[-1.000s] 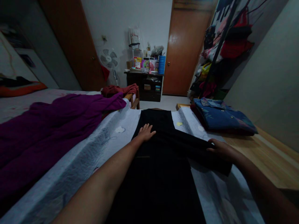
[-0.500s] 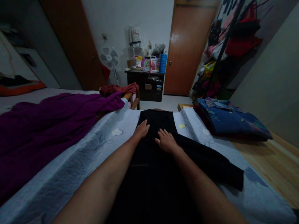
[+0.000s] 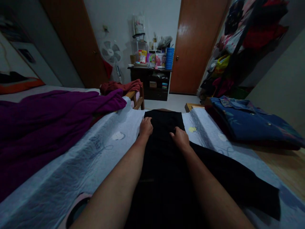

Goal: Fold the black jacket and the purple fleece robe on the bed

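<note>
A black garment (image 3: 164, 152) lies spread on the pale patterned cover (image 3: 114, 149), one sleeve stretched out to the lower right. My left hand (image 3: 145, 126) is on the garment's left edge near its far end, fingers bent and closed on the cloth. My right hand (image 3: 180, 138) rests at the right edge, a little nearer to me, its fingers curled in against the black cloth. Part of a pink-rimmed round object (image 3: 77, 206) shows beside my left forearm.
Purple cloth (image 3: 59, 117) spreads over the left side, with a reddish cloth (image 3: 121, 86) beyond it. Folded blue clothing (image 3: 257, 124) is stacked at the right. Further back stand a fan (image 3: 111, 52), a dark cabinet (image 3: 149, 78) and a door (image 3: 195, 47).
Both hands have gone from flat, spread fingers to curled ones. My right hand has shifted outward to the garment's right edge. The view has tilted slightly, and the pink-rimmed object has come into sight.
</note>
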The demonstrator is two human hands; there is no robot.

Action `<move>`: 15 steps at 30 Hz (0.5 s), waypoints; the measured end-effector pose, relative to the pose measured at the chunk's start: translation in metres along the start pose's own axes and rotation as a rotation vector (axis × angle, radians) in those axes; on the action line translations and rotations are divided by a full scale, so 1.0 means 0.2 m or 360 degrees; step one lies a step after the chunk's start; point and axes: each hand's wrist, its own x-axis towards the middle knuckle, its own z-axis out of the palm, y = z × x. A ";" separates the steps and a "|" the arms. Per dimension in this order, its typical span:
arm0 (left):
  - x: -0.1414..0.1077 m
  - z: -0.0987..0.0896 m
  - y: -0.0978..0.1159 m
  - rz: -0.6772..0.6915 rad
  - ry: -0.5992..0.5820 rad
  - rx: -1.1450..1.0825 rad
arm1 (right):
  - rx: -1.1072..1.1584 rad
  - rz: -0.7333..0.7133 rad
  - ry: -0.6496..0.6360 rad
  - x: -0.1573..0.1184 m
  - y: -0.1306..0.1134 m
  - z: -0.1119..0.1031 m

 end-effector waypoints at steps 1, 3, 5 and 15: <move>0.01 0.00 0.00 0.0025 0.0050 -0.0041 | 0.0031 -0.0016 0.0045 -0.01 0.00 0.00; 0.02 0.01 -0.01 0.0030 0.0166 -0.0136 | 0.0083 -0.0065 0.0173 -0.03 0.00 -0.01; 0.03 0.01 -0.01 -0.0010 0.0200 -0.0178 | 0.0109 -0.0085 0.0305 -0.05 -0.01 -0.02; 0.03 0.04 0.00 0.0082 -0.0210 0.0005 | 0.0056 0.0180 -0.0002 -0.02 0.06 0.05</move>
